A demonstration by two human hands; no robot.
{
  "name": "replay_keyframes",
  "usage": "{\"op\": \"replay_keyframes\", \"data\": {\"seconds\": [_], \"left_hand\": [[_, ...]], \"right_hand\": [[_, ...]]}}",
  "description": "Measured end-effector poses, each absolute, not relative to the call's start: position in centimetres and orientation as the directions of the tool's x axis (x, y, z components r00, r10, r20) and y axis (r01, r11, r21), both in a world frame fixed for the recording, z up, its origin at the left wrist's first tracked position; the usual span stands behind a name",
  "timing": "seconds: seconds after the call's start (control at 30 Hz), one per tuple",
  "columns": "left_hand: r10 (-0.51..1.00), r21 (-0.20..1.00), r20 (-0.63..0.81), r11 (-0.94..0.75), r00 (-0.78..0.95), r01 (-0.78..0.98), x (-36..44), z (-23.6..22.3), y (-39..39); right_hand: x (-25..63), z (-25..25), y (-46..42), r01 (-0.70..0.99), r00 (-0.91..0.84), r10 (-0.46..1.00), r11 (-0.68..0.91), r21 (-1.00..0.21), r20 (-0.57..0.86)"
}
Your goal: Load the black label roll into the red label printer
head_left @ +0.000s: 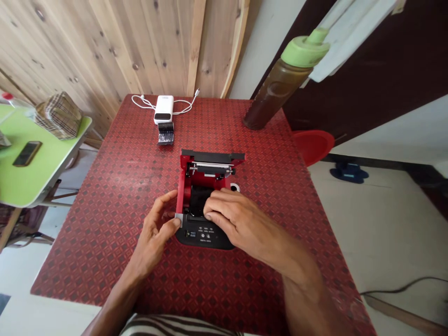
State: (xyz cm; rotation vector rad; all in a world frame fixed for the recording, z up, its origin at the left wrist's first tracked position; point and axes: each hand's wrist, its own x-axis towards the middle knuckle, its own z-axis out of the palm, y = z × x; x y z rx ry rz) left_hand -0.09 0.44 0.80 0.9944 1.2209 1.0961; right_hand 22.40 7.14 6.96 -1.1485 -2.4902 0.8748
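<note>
A small red and black printer (206, 186) with its lid open lies in the middle of the red patterned table (115, 196). My left hand (156, 228) touches its left front corner, thumb on a grey tab, fingers curled beside the red wall. My right hand (236, 219) lies over the front of the printer with its fingertips pressed together down at the edge of the open black bay. A black control panel with small buttons (203, 233) shows below the fingers. What the fingers press on is hidden.
A white power bank (164, 108) with a white cable and a small black part (165, 133) lie at the table's far side. A brown bottle with a green cap (280, 81) stands far right. A green side table (31, 163) at left holds a phone (27, 153) and a checked hat (58, 114).
</note>
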Motion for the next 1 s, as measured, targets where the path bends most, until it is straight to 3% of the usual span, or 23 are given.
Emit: {"op": "replay_keyframes", "data": {"seconds": [0.23,0.33,0.43,0.63,0.8,1.0], "left_hand": [[0.988,0.986,-0.156,0.155,-0.007,-0.054,0.0,1.0,0.1],[0.996,0.981,0.028,-0.011,-0.083,0.191,0.1,1.8,0.2],[0.978,0.880,0.200,-0.157,-0.050,0.448,0.2,2.7,1.0],[0.961,0.766,0.273,-0.245,0.044,0.595,0.9,3.8,3.1],[0.968,0.796,0.248,-0.223,0.032,0.563,1.0,3.8,3.3],[0.985,0.882,0.171,-0.164,0.025,0.443,0.2,3.6,2.3]], "right_hand": [[22.0,6.2,6.3,0.681,-0.643,0.765,0.579,-0.447,0.011],[22.1,5.8,6.2,0.677,-0.639,0.767,0.596,-0.432,0.058],[22.2,5.5,6.1,0.658,-0.645,0.756,0.623,-0.422,0.110],[22.0,5.6,6.0,0.609,-0.608,0.750,0.651,-0.453,0.260],[22.6,5.7,5.6,0.544,-0.533,0.775,0.621,-0.565,0.339],[22.9,5.3,4.3,0.557,-0.499,0.755,0.656,-0.509,0.427]]}}
